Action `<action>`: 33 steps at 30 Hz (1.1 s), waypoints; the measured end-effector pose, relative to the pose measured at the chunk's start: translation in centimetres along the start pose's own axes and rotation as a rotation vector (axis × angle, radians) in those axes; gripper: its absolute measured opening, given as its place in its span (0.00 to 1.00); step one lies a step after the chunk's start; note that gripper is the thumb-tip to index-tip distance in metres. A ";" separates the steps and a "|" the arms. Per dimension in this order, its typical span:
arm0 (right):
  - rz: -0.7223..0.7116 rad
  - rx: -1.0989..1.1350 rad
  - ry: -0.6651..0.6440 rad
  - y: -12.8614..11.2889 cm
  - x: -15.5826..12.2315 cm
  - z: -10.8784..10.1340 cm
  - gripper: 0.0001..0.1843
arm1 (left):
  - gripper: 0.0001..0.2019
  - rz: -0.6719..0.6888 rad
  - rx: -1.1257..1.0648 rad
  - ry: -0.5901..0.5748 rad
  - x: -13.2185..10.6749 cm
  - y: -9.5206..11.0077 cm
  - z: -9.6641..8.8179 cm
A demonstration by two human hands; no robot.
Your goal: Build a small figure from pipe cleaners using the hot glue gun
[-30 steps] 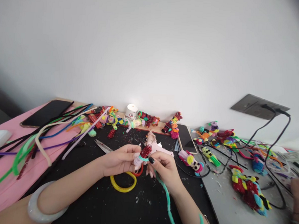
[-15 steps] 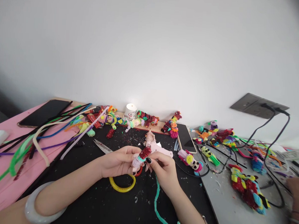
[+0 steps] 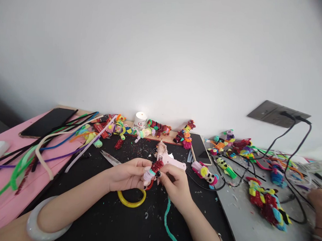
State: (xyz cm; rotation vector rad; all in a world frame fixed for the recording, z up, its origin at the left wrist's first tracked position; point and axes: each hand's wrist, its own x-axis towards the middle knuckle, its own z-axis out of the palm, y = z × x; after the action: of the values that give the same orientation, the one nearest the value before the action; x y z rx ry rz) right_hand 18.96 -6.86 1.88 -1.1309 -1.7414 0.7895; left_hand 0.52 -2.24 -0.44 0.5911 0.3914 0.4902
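My left hand [image 3: 129,174] is closed round a small pipe-cleaner figure [image 3: 149,175] with a lilac part, a teal band and a glittery red part [image 3: 156,166]. Against the teal band, my right hand [image 3: 174,178] pinches a teal pipe cleaner [image 3: 167,221], whose long tail hangs down and curls at its end over the black mat. Scissors [image 3: 131,204] with a yellow handle lie beneath my hands, partly covered by them. Just behind the figure rests a pale pink glue gun [image 3: 171,160].
Loose pipe cleaners [image 3: 44,150] and a dark phone [image 3: 48,122] lie on the pink surface at left. A paper cup [image 3: 141,120] and several figures [image 3: 160,128] line the back. At right are a white phone [image 3: 201,149], more figures [image 3: 268,203], cords [image 3: 307,149] and another person's hand [image 3: 318,202].
The teal pipe cleaner's hanging tail has swung slightly left. My hands keep nearly the same place and grip on the figure.
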 end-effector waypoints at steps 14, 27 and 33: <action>0.144 0.042 0.121 1.3 -0.3 0.2 0.07 | 0.10 0.094 0.027 0.117 0.2 0.5 1.3; 0.199 0.079 0.167 1.2 0.2 0.1 0.05 | 0.10 0.267 0.174 0.263 0.9 0.0 1.1; 0.233 0.109 0.148 1.5 0.1 0.3 0.05 | 0.10 0.322 0.252 0.296 0.9 0.1 1.7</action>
State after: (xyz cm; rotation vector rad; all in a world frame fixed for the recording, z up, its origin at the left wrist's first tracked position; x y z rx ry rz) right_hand 19.24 -6.23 0.51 -1.2987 -1.4446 0.9049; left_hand 1.99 -2.40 0.72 0.8352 0.6504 0.8497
